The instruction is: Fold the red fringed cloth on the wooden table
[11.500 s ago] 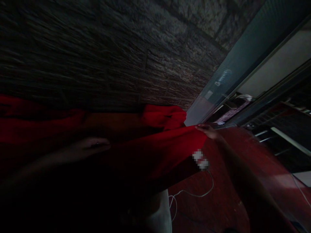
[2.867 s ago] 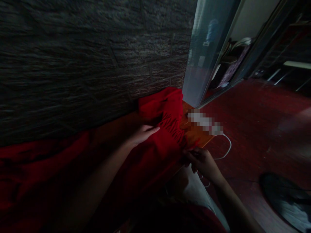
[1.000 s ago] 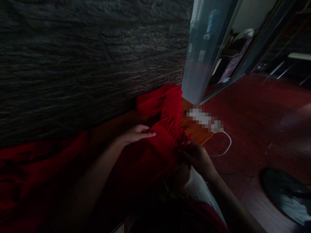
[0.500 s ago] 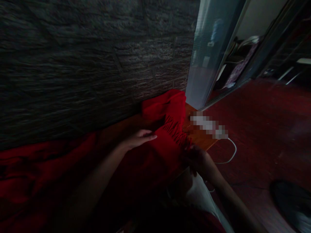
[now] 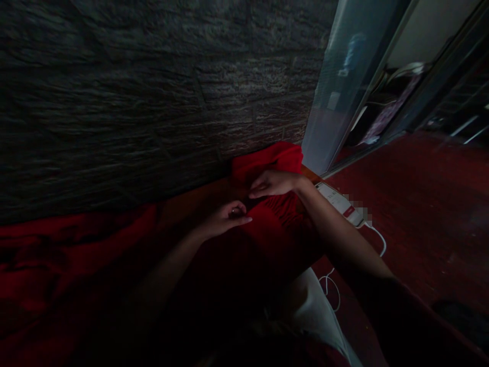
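A red fringed cloth (image 5: 267,227) lies spread on a wooden surface, its fringe (image 5: 281,210) running along the right side. My left hand (image 5: 221,220) hovers over the cloth's left part, fingers loosely curled and thumb apart, with nothing seen in it. A small shiny spot, perhaps a ring, shows at its fingers. Just beyond, my right hand (image 5: 274,183) reaches across the fringe, fingers bent loosely toward the left hand; nothing is visible between them. Behind it sits a folded red cloth (image 5: 267,155) against the wall.
A dark textured brick wall (image 5: 153,112) borders the surface at the back. On the right end lies a phone (image 5: 340,203) with a white cable (image 5: 380,239) hanging off the edge. More red fabric (image 5: 76,250) lies at left. Red floor (image 5: 428,204) and a glass door (image 5: 340,102) are to the right.
My right hand has left the fringe's near end and moved up and left across it, close to my left hand. My left hand's fingers have curled more. The camera view has shifted slightly.
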Motion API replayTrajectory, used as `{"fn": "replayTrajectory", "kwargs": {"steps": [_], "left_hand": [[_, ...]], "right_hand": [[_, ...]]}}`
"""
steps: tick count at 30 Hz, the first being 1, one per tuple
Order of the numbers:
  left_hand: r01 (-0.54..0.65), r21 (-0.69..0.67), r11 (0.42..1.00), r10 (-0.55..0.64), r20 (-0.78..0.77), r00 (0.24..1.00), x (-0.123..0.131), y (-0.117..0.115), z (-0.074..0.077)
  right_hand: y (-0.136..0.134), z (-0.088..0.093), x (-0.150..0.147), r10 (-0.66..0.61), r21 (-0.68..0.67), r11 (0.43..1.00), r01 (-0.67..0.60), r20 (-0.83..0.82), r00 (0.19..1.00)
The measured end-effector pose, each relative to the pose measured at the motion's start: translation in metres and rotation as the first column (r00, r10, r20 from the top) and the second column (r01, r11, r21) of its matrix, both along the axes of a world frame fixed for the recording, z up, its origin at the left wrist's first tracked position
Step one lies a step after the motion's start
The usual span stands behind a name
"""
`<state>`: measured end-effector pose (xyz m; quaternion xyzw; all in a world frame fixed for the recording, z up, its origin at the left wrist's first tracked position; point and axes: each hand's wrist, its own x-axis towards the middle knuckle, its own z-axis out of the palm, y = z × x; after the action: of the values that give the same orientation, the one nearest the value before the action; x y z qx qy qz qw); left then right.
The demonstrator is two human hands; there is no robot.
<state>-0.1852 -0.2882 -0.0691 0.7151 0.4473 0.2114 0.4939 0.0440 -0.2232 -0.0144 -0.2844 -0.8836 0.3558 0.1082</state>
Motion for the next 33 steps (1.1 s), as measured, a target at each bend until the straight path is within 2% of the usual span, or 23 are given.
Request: {"fn": "replayTrajectory", "kwargs": {"steps": [2, 6, 10, 13, 16, 21, 28, 33], "left_hand": [[0.017, 0.017, 1.000, -0.016, -0.036, 0.999, 0.000, 0.002, -0.003], [-0.017, -0.042, 0.999, 0.018, 0.004, 1.000, 0.004, 0.004, -0.008], [-0.098, -0.086, 0.992, 0.097, -0.008, 0.995, 0.008, 0.003, -0.009], [-0.170, -0.051, 0.984, 0.167, -0.047, 0.985, 0.011, 0.000, -0.006], [-0.232, 0.016, 0.973, 0.233, -0.058, 0.971, 0.015, -0.005, -0.002], [-0.121, 0.079, 0.990, 0.124, -0.041, 0.991, 0.021, -0.012, -0.002], [-0.193, 0.239, 0.952, 0.201, -0.013, 0.979, 0.021, -0.015, -0.015], [-0.204, 0.248, 0.947, 0.215, -0.015, 0.977, 0.023, -0.018, -0.016]], "right_hand": [[0.007, -0.010, 0.001, 0.061, -0.047, 0.997, -0.061, -0.010, 0.998], [-0.004, -0.021, 0.012, 0.112, -0.188, 0.974, -0.129, -0.099, 0.989], [-0.008, -0.017, 0.021, 0.060, -0.306, 0.945, -0.114, -0.180, 0.982], [-0.007, -0.014, 0.024, 0.012, -0.362, 0.927, -0.096, -0.228, 0.974], [-0.011, -0.012, 0.024, -0.024, -0.357, 0.931, -0.073, -0.260, 0.965], [-0.017, -0.012, 0.022, -0.060, -0.325, 0.945, -0.023, -0.245, 0.968], [-0.019, -0.015, 0.024, -0.099, -0.414, 0.910, 0.038, -0.127, 0.987], [-0.021, -0.012, 0.026, -0.126, -0.393, 0.915, 0.089, -0.069, 0.990]]}}
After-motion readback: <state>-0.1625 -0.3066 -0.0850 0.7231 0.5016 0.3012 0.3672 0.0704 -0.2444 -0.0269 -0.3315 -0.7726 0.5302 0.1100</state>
